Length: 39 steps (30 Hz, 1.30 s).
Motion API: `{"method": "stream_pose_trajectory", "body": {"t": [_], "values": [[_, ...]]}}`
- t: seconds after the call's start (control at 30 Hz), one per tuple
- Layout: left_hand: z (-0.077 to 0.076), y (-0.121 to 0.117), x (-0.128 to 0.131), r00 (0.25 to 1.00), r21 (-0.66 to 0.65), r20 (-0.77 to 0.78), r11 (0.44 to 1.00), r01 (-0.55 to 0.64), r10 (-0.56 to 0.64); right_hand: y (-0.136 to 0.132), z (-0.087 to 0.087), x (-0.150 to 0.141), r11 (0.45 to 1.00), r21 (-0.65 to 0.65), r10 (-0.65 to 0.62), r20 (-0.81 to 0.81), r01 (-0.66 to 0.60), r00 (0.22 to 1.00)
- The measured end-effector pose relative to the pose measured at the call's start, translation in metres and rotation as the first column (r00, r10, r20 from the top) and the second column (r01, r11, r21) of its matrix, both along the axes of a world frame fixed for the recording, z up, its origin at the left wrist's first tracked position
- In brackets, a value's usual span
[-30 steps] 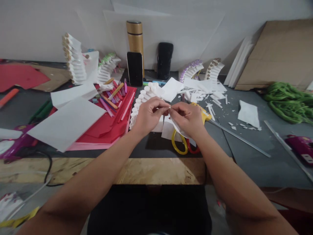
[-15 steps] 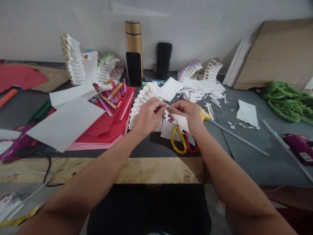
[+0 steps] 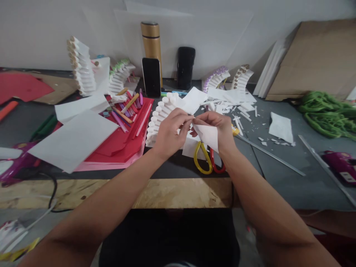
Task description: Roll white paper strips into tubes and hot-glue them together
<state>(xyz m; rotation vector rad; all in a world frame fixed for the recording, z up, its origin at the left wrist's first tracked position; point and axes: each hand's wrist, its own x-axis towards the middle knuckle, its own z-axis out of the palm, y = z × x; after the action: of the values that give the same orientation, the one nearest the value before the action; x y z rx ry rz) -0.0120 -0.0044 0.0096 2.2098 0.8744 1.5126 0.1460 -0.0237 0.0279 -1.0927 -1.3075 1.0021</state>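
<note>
Between my two hands is a small piece of white paper (image 3: pixel 208 136), held above the table. My right hand (image 3: pixel 219 128) pinches it, and most of the sheet hangs below the fingers. At the paper's upper left edge, the fingertips of my left hand (image 3: pixel 172 129) are pressed together, meeting those of my right. Beneath the paper lie scissors (image 3: pixel 202 163) with one yellow and one red handle loop; their blades are hidden. Just left of my left hand, a curved row of white paper rolls (image 3: pixel 155 122) stands on the table.
Red sheets (image 3: pixel 111 148) with rolled coloured paper and white sheets (image 3: pixel 75 137) lie left. A gold flask (image 3: pixel 151 40) and two phones (image 3: pixel 151 78) stand behind. White scraps (image 3: pixel 241 111), a metal ruler (image 3: pixel 272 155), green yarn (image 3: pixel 322 115) and a purple tool (image 3: pixel 340 167) lie right.
The white paper has turned so that more of its face shows. Both hands have shifted slightly, with the fingertips still together at its edge.
</note>
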Motion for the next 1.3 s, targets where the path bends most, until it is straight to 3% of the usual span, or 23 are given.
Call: {"method": "stream_pose_trajectory", "body": {"t": [0.1,0.2,0.33,0.5,0.57,0.67,0.77,0.9,1.07,1.17,1.3], "values": [[0.003,0.001,-0.001,0.975,-0.291,0.197,0.943,0.159,-0.104,0.001,-0.001,0.004,0.996,0.061,0.058,0.056,-0.061,0.997],[0.006,0.005,-0.004,0.942,-0.447,0.301,0.85,0.277,-0.149,0.002,0.0,0.007,0.991,0.105,0.07,0.149,-0.086,0.986],[0.006,0.008,-0.006,0.956,-0.46,0.258,0.852,0.25,-0.141,0.001,0.0,0.01,0.981,0.176,0.022,0.326,-0.083,0.945],[0.0,0.007,-0.004,0.991,-0.381,0.125,0.919,0.101,-0.057,0.003,-0.005,0.01,0.975,0.205,-0.009,0.406,-0.082,0.914],[-0.002,0.006,-0.003,0.995,-0.349,0.096,0.935,0.054,-0.022,0.003,-0.004,0.008,0.987,0.144,0.024,0.322,-0.074,0.947],[-0.003,0.006,-0.001,0.995,-0.365,0.103,0.93,0.033,0.005,0.004,0.0,0.006,0.991,-0.083,0.104,0.021,-0.102,0.994],[-0.004,0.008,-0.001,0.993,-0.411,0.12,0.911,0.032,0.019,0.005,0.004,0.006,0.936,-0.291,0.14,-0.212,-0.199,0.967],[-0.004,0.009,-0.001,0.995,-0.403,0.09,0.915,0.002,0.038,0.006,0.004,0.006,0.879,-0.374,0.19,-0.296,-0.296,0.936],[-0.003,0.009,-0.001,0.987,-0.455,0.161,0.888,0.074,0.001,0.009,0.0,0.008,0.917,-0.286,0.217,-0.23,-0.279,0.949],[-0.004,0.009,0.002,0.96,-0.549,0.277,0.816,0.182,-0.028,0.009,-0.002,0.007,0.969,-0.179,0.166,-0.046,-0.171,0.985],[-0.005,0.008,0.006,0.908,-0.631,0.416,0.734,0.25,0.048,0.006,-0.001,0.003,0.994,-0.092,0.061,0.089,-0.053,0.994]]}}
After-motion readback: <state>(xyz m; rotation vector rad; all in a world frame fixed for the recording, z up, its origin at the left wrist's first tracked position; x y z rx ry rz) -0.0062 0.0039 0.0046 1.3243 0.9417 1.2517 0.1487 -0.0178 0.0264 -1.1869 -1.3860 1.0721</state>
